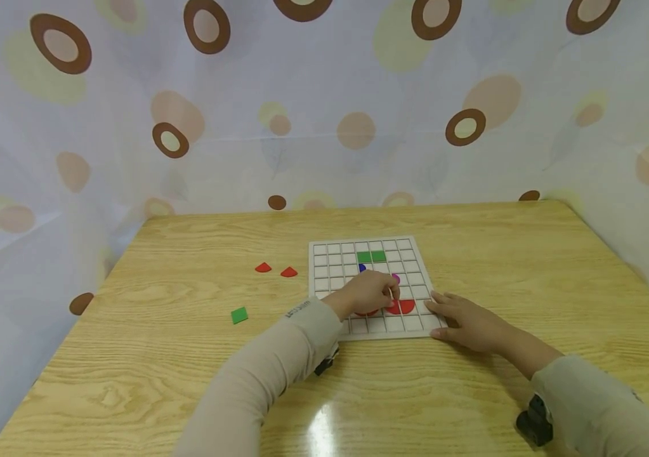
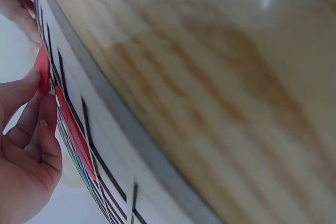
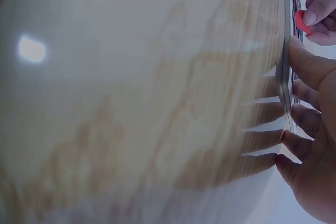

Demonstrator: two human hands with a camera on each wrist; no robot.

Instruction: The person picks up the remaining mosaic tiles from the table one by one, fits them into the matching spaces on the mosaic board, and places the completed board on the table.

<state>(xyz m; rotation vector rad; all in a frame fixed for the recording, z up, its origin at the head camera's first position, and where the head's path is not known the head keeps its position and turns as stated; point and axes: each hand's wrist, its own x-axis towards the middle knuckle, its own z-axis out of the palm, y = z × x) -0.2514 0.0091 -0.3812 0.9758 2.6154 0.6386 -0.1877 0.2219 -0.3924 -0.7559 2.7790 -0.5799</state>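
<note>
My left hand [image 1: 367, 292] reaches over a white gridded board [image 1: 320, 285], pinching a red quarter-circle piece [image 2: 43, 69] between thumb and finger close to the board's surface. Beside the pinched piece lies a red piece [image 1: 408, 306]; another red piece [image 1: 365, 314] is partly hidden under the left hand. The right hand [image 1: 469, 325] rests at the board's right edge with its fingers spread and fingertips [image 3: 296, 43] touching the rim. Two green squares [image 1: 378, 256] sit side by side in the upper grid. A blue piece [image 1: 362, 268] and a magenta piece [image 1: 396, 278] show partly behind the left hand.
On the wooden table [image 1: 187, 368], left of the board, lie two red fan-shaped pieces [image 1: 264, 268] and a loose green square [image 1: 239, 315]. A patterned white curtain [image 1: 313, 171] stands behind the table's far edge. Black camera mounts [image 1: 534, 422] are strapped under the wrists.
</note>
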